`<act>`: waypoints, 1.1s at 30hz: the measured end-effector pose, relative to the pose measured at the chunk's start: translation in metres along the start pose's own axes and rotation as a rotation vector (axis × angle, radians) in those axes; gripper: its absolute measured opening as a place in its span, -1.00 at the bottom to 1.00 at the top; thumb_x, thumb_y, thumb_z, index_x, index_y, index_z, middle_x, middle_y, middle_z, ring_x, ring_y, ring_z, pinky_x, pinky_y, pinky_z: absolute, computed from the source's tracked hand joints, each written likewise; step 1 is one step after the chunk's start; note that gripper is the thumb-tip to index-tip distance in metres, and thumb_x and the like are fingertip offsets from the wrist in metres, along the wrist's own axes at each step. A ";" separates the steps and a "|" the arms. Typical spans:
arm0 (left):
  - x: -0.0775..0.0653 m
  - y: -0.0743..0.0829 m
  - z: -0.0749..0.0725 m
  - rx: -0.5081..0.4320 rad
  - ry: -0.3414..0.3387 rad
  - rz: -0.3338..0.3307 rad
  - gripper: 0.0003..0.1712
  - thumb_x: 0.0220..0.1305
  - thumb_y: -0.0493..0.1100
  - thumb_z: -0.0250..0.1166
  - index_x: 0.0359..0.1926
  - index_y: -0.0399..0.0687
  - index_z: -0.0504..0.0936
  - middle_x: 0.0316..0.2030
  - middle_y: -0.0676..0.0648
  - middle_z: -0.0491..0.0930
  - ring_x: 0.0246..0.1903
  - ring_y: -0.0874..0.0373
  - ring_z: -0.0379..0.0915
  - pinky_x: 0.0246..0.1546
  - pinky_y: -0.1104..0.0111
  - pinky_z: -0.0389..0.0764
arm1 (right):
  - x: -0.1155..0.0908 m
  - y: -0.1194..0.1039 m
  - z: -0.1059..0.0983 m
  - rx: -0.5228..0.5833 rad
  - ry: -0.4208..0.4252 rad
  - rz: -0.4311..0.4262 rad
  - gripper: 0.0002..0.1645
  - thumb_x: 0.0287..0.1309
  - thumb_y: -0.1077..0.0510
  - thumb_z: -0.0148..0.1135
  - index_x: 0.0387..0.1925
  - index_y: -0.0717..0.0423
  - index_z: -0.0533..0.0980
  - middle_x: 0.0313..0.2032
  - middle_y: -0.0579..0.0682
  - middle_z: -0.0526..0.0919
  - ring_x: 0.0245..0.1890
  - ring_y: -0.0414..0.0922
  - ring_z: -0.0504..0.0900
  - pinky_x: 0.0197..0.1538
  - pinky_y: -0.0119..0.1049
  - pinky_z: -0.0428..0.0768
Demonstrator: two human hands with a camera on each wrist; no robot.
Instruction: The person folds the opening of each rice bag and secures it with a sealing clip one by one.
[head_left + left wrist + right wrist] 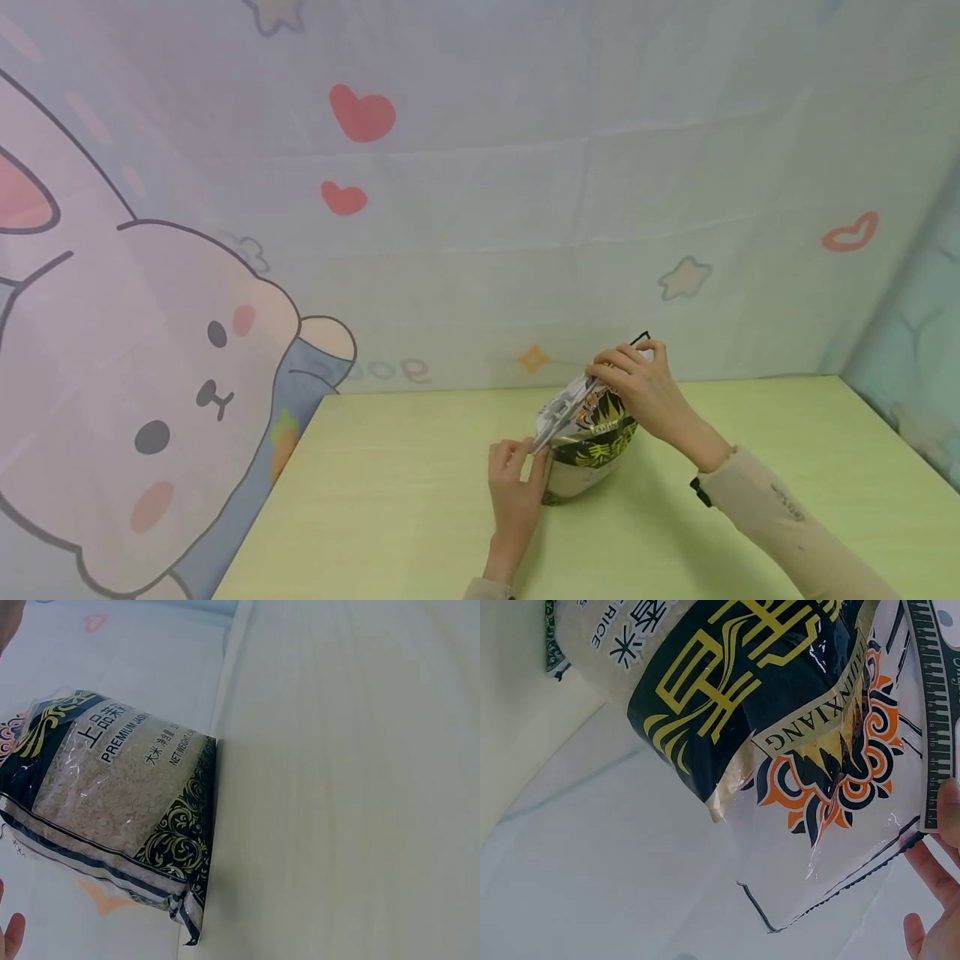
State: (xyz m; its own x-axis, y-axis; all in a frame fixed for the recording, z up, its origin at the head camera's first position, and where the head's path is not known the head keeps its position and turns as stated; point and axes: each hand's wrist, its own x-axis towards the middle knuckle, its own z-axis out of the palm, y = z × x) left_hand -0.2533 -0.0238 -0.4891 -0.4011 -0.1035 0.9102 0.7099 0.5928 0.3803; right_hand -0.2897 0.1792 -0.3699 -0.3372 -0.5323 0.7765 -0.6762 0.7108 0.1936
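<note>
A clear, dark-printed bag of rice (pixel 596 454) stands on the table, its front facing me at a slant. Across its upper part lies a straight flat ruler (pixel 936 712) with a piano-key pattern, slanting up from left to right. My left hand (pixel 513 492) pinches the ruler's lower end at the bag's left side. At the upper right, my right hand (pixel 652 396) holds the other end together with the clear bag top, whose dark-edged corner sticks out past the fingers. In the left wrist view the rice bag (pixel 112 787) shows its lower part, with loose grains inside.
The pale yellow-green table (pixel 390 483) extends around the bag on both sides. Right behind it hangs a cloth backdrop (pixel 480 250) printed with hearts, stars and a large rabbit. Its side panel (pixel 922 333) borders the table on the right.
</note>
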 end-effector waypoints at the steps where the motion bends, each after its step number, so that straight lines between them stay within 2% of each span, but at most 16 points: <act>1: 0.001 0.000 0.000 0.011 0.003 0.003 -0.85 -0.05 -0.29 0.34 -0.37 -0.17 0.61 -0.50 0.00 0.40 -0.41 0.20 0.22 -0.41 0.52 0.30 | 0.000 0.000 0.000 0.004 0.000 0.000 -0.69 -0.11 0.35 0.24 -0.26 -0.01 0.55 -0.27 -0.05 0.58 -0.26 -0.08 0.48 -0.14 0.07 0.22; 3: 0.002 0.000 -0.001 0.037 0.006 0.006 -0.85 -0.07 -0.27 0.36 -0.38 -0.15 0.62 -0.50 0.02 0.41 -0.41 0.21 0.22 -0.41 0.52 0.29 | -0.001 0.000 -0.001 0.013 -0.004 0.003 -0.78 0.05 0.28 0.16 -0.23 0.00 0.55 -0.25 -0.04 0.58 -0.25 -0.08 0.48 -0.13 0.07 0.21; 5: 0.004 0.000 -0.003 0.058 0.007 0.020 -0.85 -0.08 -0.25 0.37 -0.39 -0.14 0.62 -0.49 0.02 0.41 -0.41 0.20 0.23 -0.41 0.50 0.29 | -0.002 0.000 -0.002 0.024 -0.012 0.010 -0.77 0.07 0.26 0.14 -0.20 0.00 0.54 -0.23 -0.03 0.57 -0.23 -0.08 0.48 -0.13 0.06 0.20; 10: 0.008 0.000 -0.006 0.112 -0.015 0.054 -0.83 -0.10 -0.22 0.39 -0.40 -0.11 0.63 -0.50 0.02 0.41 -0.40 0.18 0.25 -0.38 0.42 0.32 | -0.004 -0.001 -0.003 0.032 -0.006 0.020 -0.60 -0.09 0.33 0.24 -0.14 -0.02 0.52 -0.18 0.01 0.55 -0.17 -0.04 0.47 -0.16 0.05 0.19; 13: 0.009 -0.001 -0.009 0.139 -0.039 0.049 -0.82 -0.12 -0.19 0.40 -0.40 -0.07 0.64 -0.49 0.03 0.42 -0.39 0.19 0.26 -0.34 0.38 0.30 | -0.006 -0.001 -0.004 0.026 -0.004 0.020 -0.74 0.19 0.17 0.04 -0.09 -0.05 0.50 -0.14 0.03 0.53 -0.14 -0.03 0.46 -0.17 0.04 0.20; 16: 0.008 -0.001 -0.011 0.151 -0.054 0.055 -0.81 -0.13 -0.17 0.41 -0.39 -0.05 0.64 -0.50 0.04 0.42 -0.39 0.20 0.25 -0.32 0.36 0.27 | -0.008 -0.002 -0.005 0.031 -0.015 0.026 -0.58 0.32 -0.01 -0.31 -0.03 -0.07 0.47 -0.12 0.03 0.52 -0.12 -0.04 0.44 -0.17 0.03 0.20; 19: 0.007 -0.002 -0.012 0.156 -0.063 0.071 -0.80 -0.13 -0.16 0.41 -0.38 -0.04 0.64 -0.51 0.04 0.42 -0.40 0.19 0.25 -0.33 0.35 0.26 | -0.011 -0.004 -0.006 0.029 -0.033 0.035 -0.50 0.32 -0.07 -0.41 0.04 -0.09 0.43 -0.09 0.02 0.50 -0.08 -0.04 0.41 -0.17 0.03 0.21; 23: 0.005 -0.004 -0.014 0.165 -0.078 0.076 -0.80 -0.11 -0.15 0.39 -0.36 -0.03 0.63 -0.51 0.05 0.42 -0.40 0.20 0.24 -0.33 0.33 0.27 | -0.015 -0.007 -0.008 0.010 -0.055 0.044 -0.50 0.34 -0.06 -0.41 0.12 -0.09 0.38 -0.04 0.03 0.49 -0.03 -0.04 0.38 -0.17 0.04 0.22; 28: 0.002 -0.004 -0.017 0.173 -0.112 0.041 -0.79 -0.08 -0.12 0.37 -0.34 -0.02 0.63 -0.50 0.06 0.43 -0.38 0.23 0.24 -0.30 0.34 0.28 | -0.021 -0.011 -0.009 -0.004 -0.061 0.055 -0.52 0.36 -0.03 -0.37 0.18 -0.08 0.32 0.05 0.05 0.46 0.03 -0.02 0.37 -0.17 0.03 0.23; 32: 0.002 -0.002 -0.019 0.179 -0.131 0.021 -0.79 -0.08 -0.11 0.38 -0.34 -0.03 0.64 -0.48 0.05 0.44 -0.36 0.23 0.25 -0.28 0.34 0.28 | -0.025 -0.014 -0.009 0.009 -0.068 0.080 -0.56 0.28 0.08 -0.11 0.18 -0.05 0.31 0.12 0.05 0.42 0.07 -0.01 0.34 -0.16 0.02 0.21; 33: 0.002 -0.002 -0.020 0.182 -0.133 0.024 -0.78 -0.09 -0.12 0.38 -0.34 -0.03 0.64 -0.48 0.05 0.44 -0.36 0.22 0.25 -0.28 0.34 0.28 | -0.026 -0.014 -0.009 0.013 -0.071 0.088 -0.56 0.29 0.08 -0.11 0.19 -0.05 0.31 0.13 0.05 0.40 0.08 -0.01 0.33 -0.15 0.02 0.20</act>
State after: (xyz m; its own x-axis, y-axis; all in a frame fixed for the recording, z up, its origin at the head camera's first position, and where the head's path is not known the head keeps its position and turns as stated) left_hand -0.2440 -0.0412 -0.4843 -0.4669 0.0116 0.8842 0.6088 0.7295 0.3119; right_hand -0.2652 0.1871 -0.3872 -0.4411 -0.4996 0.7455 -0.6501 0.7506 0.1184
